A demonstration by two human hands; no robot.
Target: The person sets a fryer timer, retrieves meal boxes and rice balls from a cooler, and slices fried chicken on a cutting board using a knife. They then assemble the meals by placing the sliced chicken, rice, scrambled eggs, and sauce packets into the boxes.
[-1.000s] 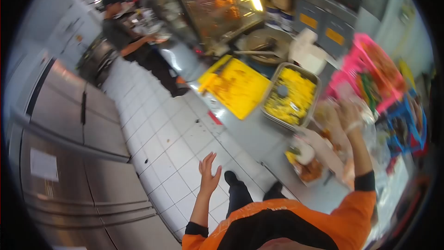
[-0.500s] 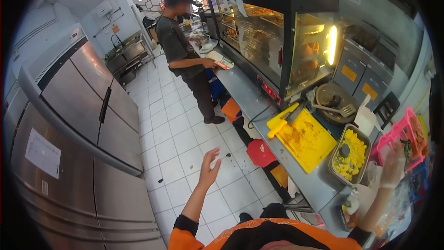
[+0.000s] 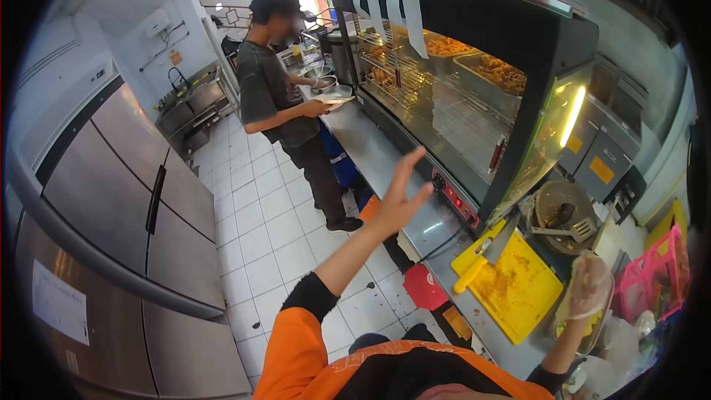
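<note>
My bare left hand [image 3: 400, 206] is raised with its fingers spread, in front of the lower edge of the glass food-warming cabinet [image 3: 474, 107]. Its fingertips overlap the area beside the red-lit control panel [image 3: 455, 198]. A clear plastic glove covers my right hand [image 3: 590, 287], which is held up with fingers extended over the metal pan [image 3: 557, 326] and hides most of it. Left of that hand lies a yellow cutting board [image 3: 515, 289] with brown crumbs. A knife [image 3: 485, 261] with a yellow handle rests across the board's upper left corner.
A wok [image 3: 552, 204] with a slotted spatula [image 3: 581, 230] sits behind the board. At right stands a pink basket [image 3: 655, 274]. A co-worker [image 3: 278, 96] stands at the counter's far end, holding a white dish [image 3: 337, 101]. Steel refrigerators [image 3: 111, 200] line the left side.
My left hand has risen and moved right toward the cabinet. My right hand has shifted from near the basket to over the pan. The co-worker has lifted a dish; the view has shifted.
</note>
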